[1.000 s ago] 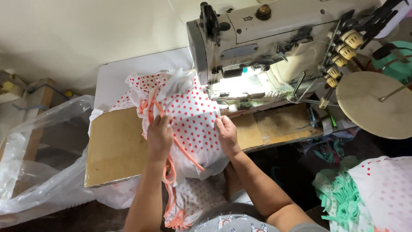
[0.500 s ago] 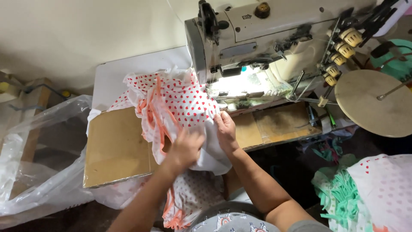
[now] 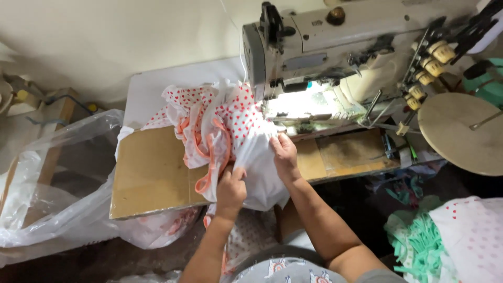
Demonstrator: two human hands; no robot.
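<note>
White cotton with red dots and orange trim, the bunched garment (image 3: 225, 136) lies on the brown sewing table (image 3: 152, 173). The left hand (image 3: 231, 189) grips its lower fold (keep it taut); the right hand (image 3: 284, 155) pinches the edge beside the grey sewing machine (image 3: 335, 47).

Left hand (image 3: 231, 189) slid from 12 o'clock on the dotted fabric (image 3: 230, 126) down to its 6 o'clock edge, now gripping there. Fabric bunched toward the sewing machine (image 3: 335, 47).
</note>
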